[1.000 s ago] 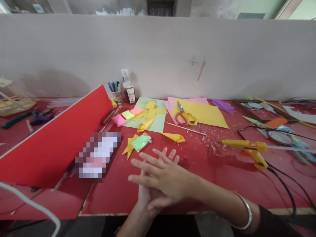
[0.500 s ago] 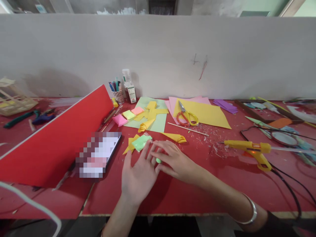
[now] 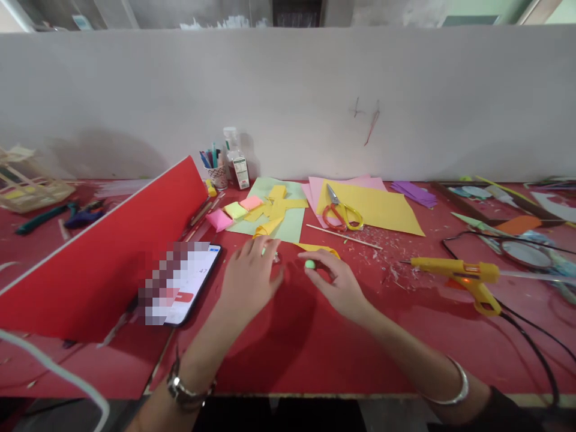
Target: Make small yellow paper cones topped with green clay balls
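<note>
My right hand [image 3: 341, 288] pinches a small light-green ball [image 3: 309, 264], apparently modelling clay, between thumb and fingertips. My left hand [image 3: 246, 279] is palm down over the table, fingers stretched forward and thumb apart. Beneath its fingertips the green clay packet [image 3: 271, 252] is mostly covered; whether they touch it I cannot tell. Just beyond lies a rolled yellow paper cone [image 3: 269, 227]. Another yellow paper cone [image 3: 317, 247] is partly behind my right fingers. Pink, yellow and peach clay packets [image 3: 235, 210] sit farther back on the left.
A red board [image 3: 117, 252] leans at the left beside a phone [image 3: 198, 282]. Scissors [image 3: 342, 216] rest on yellow paper [image 3: 387, 207]. At right lies a yellow glue gun [image 3: 459, 270] with its cord. A pen cup [image 3: 216, 176] and bottle [image 3: 237, 162] stand at the wall.
My hands have moved apart. The left turned from palm up to palm down over the green packet; the right drew away rightward with the green ball in its fingers.
</note>
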Tool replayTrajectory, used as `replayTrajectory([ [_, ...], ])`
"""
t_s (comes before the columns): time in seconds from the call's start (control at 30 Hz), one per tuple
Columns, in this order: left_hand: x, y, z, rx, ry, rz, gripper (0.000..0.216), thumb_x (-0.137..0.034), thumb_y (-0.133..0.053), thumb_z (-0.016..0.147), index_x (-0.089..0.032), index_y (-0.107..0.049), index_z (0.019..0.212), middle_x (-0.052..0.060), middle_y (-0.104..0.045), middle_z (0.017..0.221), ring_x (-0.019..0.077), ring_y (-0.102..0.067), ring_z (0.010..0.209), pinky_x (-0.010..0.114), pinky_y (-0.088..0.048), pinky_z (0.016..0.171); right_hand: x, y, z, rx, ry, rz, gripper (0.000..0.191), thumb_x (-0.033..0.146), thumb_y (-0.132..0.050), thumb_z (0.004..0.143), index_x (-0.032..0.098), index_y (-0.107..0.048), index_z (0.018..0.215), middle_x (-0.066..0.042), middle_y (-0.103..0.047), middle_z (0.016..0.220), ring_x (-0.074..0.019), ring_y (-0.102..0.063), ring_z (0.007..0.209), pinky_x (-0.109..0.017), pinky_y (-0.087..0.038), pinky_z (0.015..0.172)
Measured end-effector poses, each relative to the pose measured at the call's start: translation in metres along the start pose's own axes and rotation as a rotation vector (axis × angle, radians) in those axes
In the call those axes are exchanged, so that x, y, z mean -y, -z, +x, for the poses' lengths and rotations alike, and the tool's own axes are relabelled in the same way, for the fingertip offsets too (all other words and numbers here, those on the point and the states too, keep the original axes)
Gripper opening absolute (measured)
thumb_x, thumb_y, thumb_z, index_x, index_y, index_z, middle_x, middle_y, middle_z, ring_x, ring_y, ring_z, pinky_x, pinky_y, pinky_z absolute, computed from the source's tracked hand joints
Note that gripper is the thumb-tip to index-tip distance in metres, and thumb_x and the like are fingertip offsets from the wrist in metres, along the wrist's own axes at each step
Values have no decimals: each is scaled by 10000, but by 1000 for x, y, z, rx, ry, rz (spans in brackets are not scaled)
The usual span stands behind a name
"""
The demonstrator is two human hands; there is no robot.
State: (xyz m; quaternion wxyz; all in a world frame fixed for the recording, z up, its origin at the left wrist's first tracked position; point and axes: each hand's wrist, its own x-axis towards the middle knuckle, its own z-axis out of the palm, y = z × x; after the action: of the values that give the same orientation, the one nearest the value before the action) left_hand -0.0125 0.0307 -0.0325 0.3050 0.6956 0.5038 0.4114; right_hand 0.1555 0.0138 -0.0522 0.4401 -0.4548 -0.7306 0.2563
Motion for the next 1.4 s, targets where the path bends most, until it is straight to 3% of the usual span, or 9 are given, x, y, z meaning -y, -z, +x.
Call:
replayTrajectory([
  [0.13, 1, 10, 33, 58, -101, 610, 378, -237, -523, 734, -160, -519, 1104, 133, -523, 1134, 332, -416, 1113, 466, -289, 932, -6, -3, -1, -48, -101, 84, 181, 202, -457, 767, 199, -567, 910, -40, -605, 907, -151, -556, 848, -285, -445, 753],
  [0.23, 10, 7, 54, 99, -18, 979, 442, -277, -482, 769, -127, -440, 1183, 146, -537, 1132, 294, -464, 1084, 438, -264, 964, -9, -6, -1, -45, -121, 94, 175, 188, -450, 760, 201, -575, 881, -36, -589, 854, -144, -547, 800, -272, -448, 721],
  [0.37, 28, -6, 66, 87, 58, 1012, 529, -356, -516, 749, -95, -417, 1199, 175, -569, 1098, 293, -505, 1051, 457, -206, 994, -11, -8, -2, -1, -58, 59, 241, 135, -417, 747, 192, -604, 888, -46, -542, 818, -139, -533, 777, -271, -451, 710],
  [0.47, 34, -12, 69, 68, 69, 980, 534, -377, -471, 778, -93, -383, 1222, 175, -569, 1106, 274, -510, 1054, 420, -262, 972, -11, -9, -3, 7, -52, 54, 273, 125, -420, 741, 199, -612, 922, -54, -518, 858, -136, -534, 801, -265, -456, 711],
  [0.6, 37, -15, 74, 79, 95, 900, 533, -376, -485, 765, -110, -376, 1214, 158, -624, 1007, 286, -578, 941, 370, -430, 764, -12, -11, -3, 10, -68, 69, 303, 136, -415, 751, 204, -604, 978, -64, -524, 903, -139, -539, 817, -262, -463, 683],
  [0.77, 41, -15, 75, 33, 95, 773, 415, -288, -518, 746, -145, -418, 1122, 110, -648, 910, 265, -613, 831, 324, -446, 632, -11, -9, -3, -4, -92, 54, 302, 138, -407, 756, 194, -618, 964, -70, -534, 904, -142, -542, 793, -270, -465, 657],
  [1.07, 27, 0, 66, -71, -108, 490, 174, -201, -584, 697, -176, -495, 845, 46, -581, 933, 177, -543, 916, 279, -414, 804, -13, -6, -2, -74, -168, 100, 282, 190, -410, 789, 226, -612, 982, -65, -558, 937, -173, -534, 887, -295, -450, 704],
  [1.23, 25, 0, 48, -65, -135, -100, 366, -250, -628, 639, -188, -487, 971, 15, -577, 877, 147, -559, 786, 259, -449, 685, -11, -2, 2, -144, -200, 140, 240, 253, -434, 796, 229, -611, 957, -39, -580, 892, -149, -549, 833, -297, -439, 770],
  [1.4, 19, -5, 40, 156, 7, -629, 467, -334, -641, 630, -208, -470, 1046, -35, -574, 691, 92, -515, 593, 188, -407, 514, -11, -2, 3, -171, -237, 146, 224, 246, -438, 788, 212, -599, 940, -42, -596, 910, -144, -560, 859, -274, -448, 773],
])
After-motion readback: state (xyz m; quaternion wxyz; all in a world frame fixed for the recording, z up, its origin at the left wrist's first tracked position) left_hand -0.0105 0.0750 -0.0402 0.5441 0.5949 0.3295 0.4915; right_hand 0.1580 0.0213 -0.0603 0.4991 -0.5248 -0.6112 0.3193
